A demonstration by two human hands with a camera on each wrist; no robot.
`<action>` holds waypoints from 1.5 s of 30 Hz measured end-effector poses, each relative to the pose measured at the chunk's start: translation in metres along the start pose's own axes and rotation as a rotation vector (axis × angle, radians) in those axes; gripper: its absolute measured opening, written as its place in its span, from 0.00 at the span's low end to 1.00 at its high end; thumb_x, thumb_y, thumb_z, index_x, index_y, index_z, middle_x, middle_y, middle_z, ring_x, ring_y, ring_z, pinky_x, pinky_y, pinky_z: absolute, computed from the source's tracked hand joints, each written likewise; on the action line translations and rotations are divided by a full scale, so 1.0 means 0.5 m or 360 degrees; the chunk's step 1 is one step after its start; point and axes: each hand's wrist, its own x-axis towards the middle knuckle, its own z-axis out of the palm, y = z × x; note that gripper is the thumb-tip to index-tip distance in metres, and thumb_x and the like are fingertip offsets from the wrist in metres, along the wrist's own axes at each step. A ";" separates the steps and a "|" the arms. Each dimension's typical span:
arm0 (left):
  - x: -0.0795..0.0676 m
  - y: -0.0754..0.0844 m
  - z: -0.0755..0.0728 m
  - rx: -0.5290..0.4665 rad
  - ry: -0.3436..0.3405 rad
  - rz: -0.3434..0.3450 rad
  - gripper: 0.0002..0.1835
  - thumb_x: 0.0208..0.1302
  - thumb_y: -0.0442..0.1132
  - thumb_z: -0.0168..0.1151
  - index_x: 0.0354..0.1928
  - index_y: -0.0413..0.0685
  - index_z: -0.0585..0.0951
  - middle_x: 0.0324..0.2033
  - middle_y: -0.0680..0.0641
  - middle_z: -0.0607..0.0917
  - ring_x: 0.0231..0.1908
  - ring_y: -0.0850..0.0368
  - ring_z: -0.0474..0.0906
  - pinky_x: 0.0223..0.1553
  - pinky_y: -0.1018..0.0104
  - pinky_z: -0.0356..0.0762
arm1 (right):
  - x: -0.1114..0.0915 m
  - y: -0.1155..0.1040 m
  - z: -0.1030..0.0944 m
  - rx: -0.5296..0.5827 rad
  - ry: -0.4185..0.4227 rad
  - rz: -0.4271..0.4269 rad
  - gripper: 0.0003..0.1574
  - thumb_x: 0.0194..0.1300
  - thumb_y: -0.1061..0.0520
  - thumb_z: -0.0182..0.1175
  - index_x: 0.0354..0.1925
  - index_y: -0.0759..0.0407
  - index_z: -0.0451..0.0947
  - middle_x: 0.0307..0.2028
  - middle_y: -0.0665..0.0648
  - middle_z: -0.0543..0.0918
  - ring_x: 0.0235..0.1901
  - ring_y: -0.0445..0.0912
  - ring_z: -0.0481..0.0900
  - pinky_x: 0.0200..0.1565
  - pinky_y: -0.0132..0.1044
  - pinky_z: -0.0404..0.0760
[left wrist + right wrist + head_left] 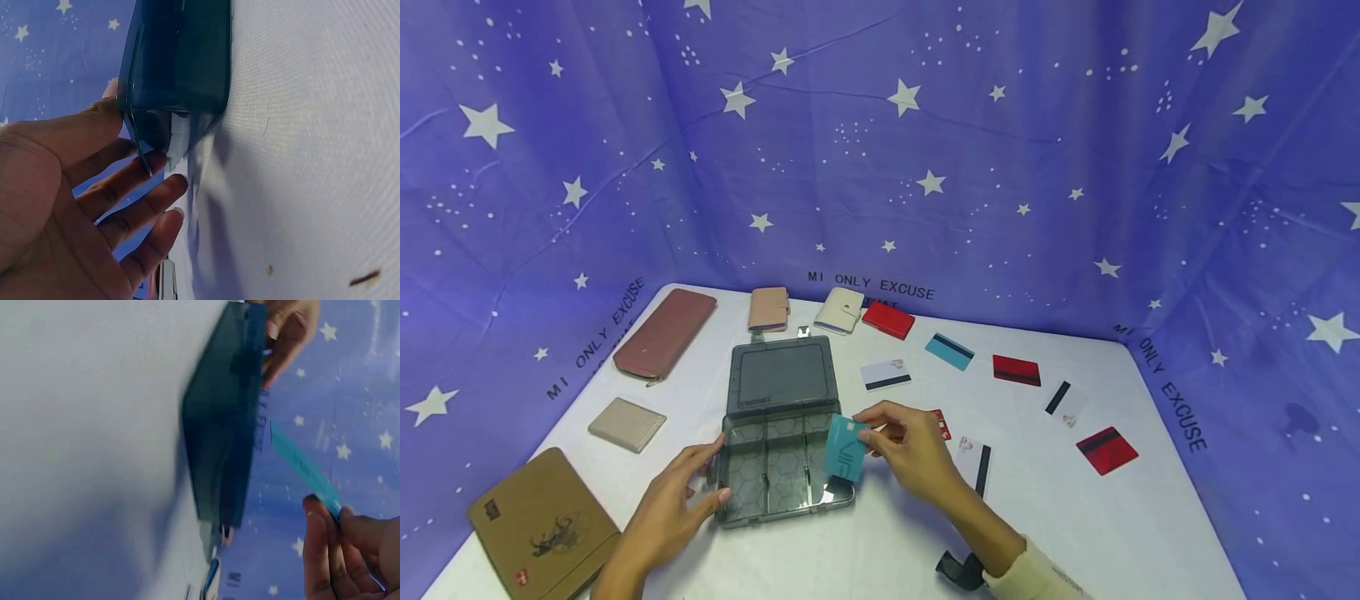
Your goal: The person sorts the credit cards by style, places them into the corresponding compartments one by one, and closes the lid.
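Observation:
A clear grey plastic compartment box lies with its lid folded back. My left hand is at the box's left side, thumb and fingertips touching its edge. In the left wrist view the fingers of that hand are spread and lightly bent by the box corner. My right hand pinches a teal card between thumb and fingers, tilted over the box's right compartment. From the right wrist view, the card is raised above the box rim.
Right of the box lie several cards, among them a blue card, a white card and a red card. Small card holders line the back. A brown long wallet, a beige wallet and a brown notebook lie left.

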 end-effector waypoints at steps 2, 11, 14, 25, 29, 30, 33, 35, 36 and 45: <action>-0.001 0.001 0.000 -0.0005 -0.0004 -0.0006 0.38 0.58 0.40 0.73 0.71 0.46 0.69 0.60 0.44 0.78 0.56 0.44 0.78 0.40 0.60 0.84 | 0.009 0.002 0.022 -0.0086 0.0005 -0.0045 0.14 0.61 0.60 0.69 0.45 0.44 0.86 0.34 0.44 0.88 0.27 0.48 0.87 0.31 0.35 0.86; -0.004 0.000 0.003 -0.0020 -0.0005 -0.0013 0.38 0.59 0.39 0.73 0.71 0.45 0.69 0.61 0.44 0.78 0.57 0.42 0.78 0.40 0.60 0.84 | 0.026 0.012 0.083 -0.0786 -0.0027 -0.0300 0.10 0.60 0.55 0.72 0.42 0.45 0.87 0.37 0.42 0.88 0.34 0.35 0.77 0.34 0.24 0.77; -0.004 -0.001 0.002 -0.0022 -0.0005 -0.0015 0.38 0.59 0.40 0.72 0.71 0.46 0.69 0.61 0.45 0.78 0.57 0.42 0.78 0.40 0.61 0.84 | 0.028 0.018 0.090 -0.1051 -0.0051 -0.0318 0.10 0.59 0.52 0.73 0.41 0.43 0.88 0.39 0.42 0.86 0.39 0.38 0.73 0.35 0.27 0.76; -0.002 0.000 -0.002 -0.0028 -0.0026 -0.0036 0.38 0.61 0.43 0.71 0.72 0.47 0.68 0.62 0.45 0.77 0.57 0.43 0.78 0.40 0.60 0.84 | 0.026 0.037 0.076 -0.1217 -0.0325 -0.0263 0.17 0.67 0.39 0.63 0.48 0.42 0.87 0.56 0.53 0.77 0.55 0.47 0.67 0.53 0.43 0.74; 0.000 0.000 -0.001 -0.0029 -0.0035 -0.0042 0.38 0.61 0.43 0.71 0.72 0.48 0.68 0.62 0.45 0.77 0.57 0.44 0.78 0.40 0.60 0.84 | 0.030 0.052 0.038 -0.0872 -0.0354 -0.0221 0.20 0.67 0.41 0.63 0.54 0.43 0.82 0.55 0.51 0.77 0.56 0.44 0.69 0.55 0.45 0.76; 0.001 0.000 -0.001 -0.0028 -0.0036 -0.0043 0.38 0.61 0.43 0.71 0.72 0.48 0.68 0.62 0.45 0.77 0.57 0.44 0.78 0.40 0.60 0.84 | 0.032 0.056 0.025 -0.0806 -0.0342 -0.0200 0.20 0.67 0.41 0.64 0.55 0.43 0.81 0.54 0.51 0.78 0.56 0.44 0.70 0.55 0.45 0.77; 0.001 0.000 -0.002 -0.0022 -0.0037 -0.0042 0.38 0.61 0.43 0.71 0.72 0.47 0.68 0.62 0.45 0.77 0.57 0.44 0.78 0.40 0.60 0.84 | 0.039 0.072 -0.016 -0.0747 -0.0300 -0.0098 0.23 0.64 0.44 0.68 0.56 0.45 0.79 0.50 0.51 0.80 0.52 0.44 0.73 0.54 0.45 0.77; 0.000 0.000 -0.002 -0.0016 -0.0036 -0.0041 0.38 0.60 0.43 0.71 0.72 0.47 0.68 0.61 0.45 0.77 0.57 0.43 0.78 0.40 0.60 0.84 | 0.043 0.085 -0.043 -0.0814 -0.0279 0.0002 0.25 0.60 0.46 0.72 0.54 0.46 0.79 0.48 0.52 0.81 0.50 0.45 0.73 0.53 0.44 0.78; -0.001 0.000 -0.002 -0.0013 -0.0036 -0.0042 0.38 0.60 0.43 0.71 0.72 0.47 0.68 0.61 0.44 0.77 0.57 0.43 0.78 0.40 0.60 0.84 | 0.044 0.090 -0.056 -0.0863 -0.0279 0.0067 0.26 0.57 0.47 0.74 0.54 0.46 0.79 0.48 0.52 0.80 0.50 0.45 0.72 0.52 0.44 0.78; 0.000 0.001 -0.001 0.0000 -0.0023 -0.0044 0.38 0.60 0.42 0.72 0.72 0.47 0.69 0.61 0.45 0.78 0.57 0.43 0.78 0.40 0.61 0.84 | 0.050 0.131 -0.109 -0.1128 -0.0253 0.0295 0.30 0.44 0.49 0.82 0.45 0.51 0.80 0.41 0.50 0.74 0.46 0.45 0.66 0.46 0.40 0.74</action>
